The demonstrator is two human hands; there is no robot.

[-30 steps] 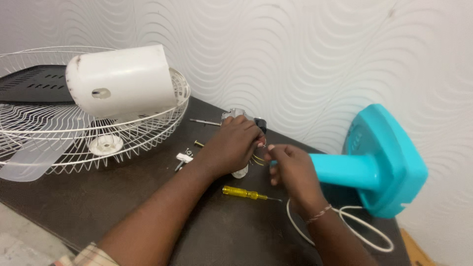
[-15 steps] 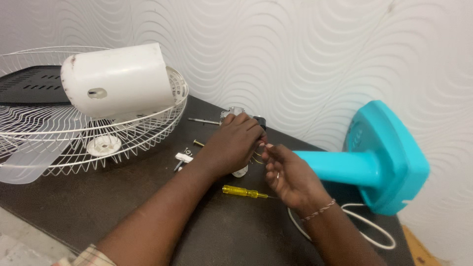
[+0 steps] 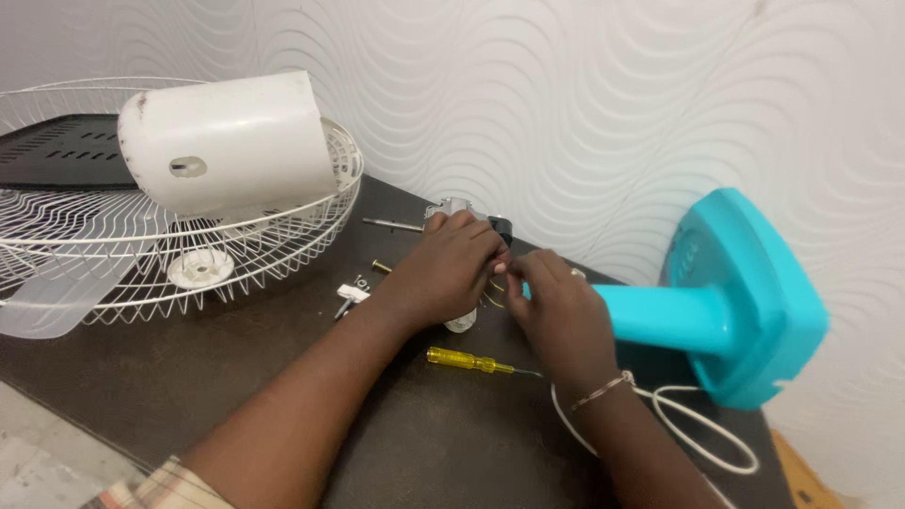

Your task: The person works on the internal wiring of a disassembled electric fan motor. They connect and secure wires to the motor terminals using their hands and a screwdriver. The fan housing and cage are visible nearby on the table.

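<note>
My left hand [image 3: 443,271] is closed over a small grey fan motor part [image 3: 451,207] on the dark table [image 3: 189,377]; most of the part is hidden under the fingers. My right hand [image 3: 556,311] sits just to its right, fingertips pinched at thin wires [image 3: 494,294] between the two hands. Below the hands lies a yellow-handled screwdriver [image 3: 467,360]. A turquoise fan stand [image 3: 726,302] lies on its side right behind my right hand.
A white wire fan guard [image 3: 113,254] with a white motor housing [image 3: 226,141] on it fills the left. Small screws and a white clip [image 3: 353,294] lie beside my left wrist. A metal rod [image 3: 391,224] and a white cord [image 3: 698,434] also lie on the table.
My right hand has moved left and closer to my left hand, its fingertips now at the wires. The left hand has kept its grip on the motor part.
</note>
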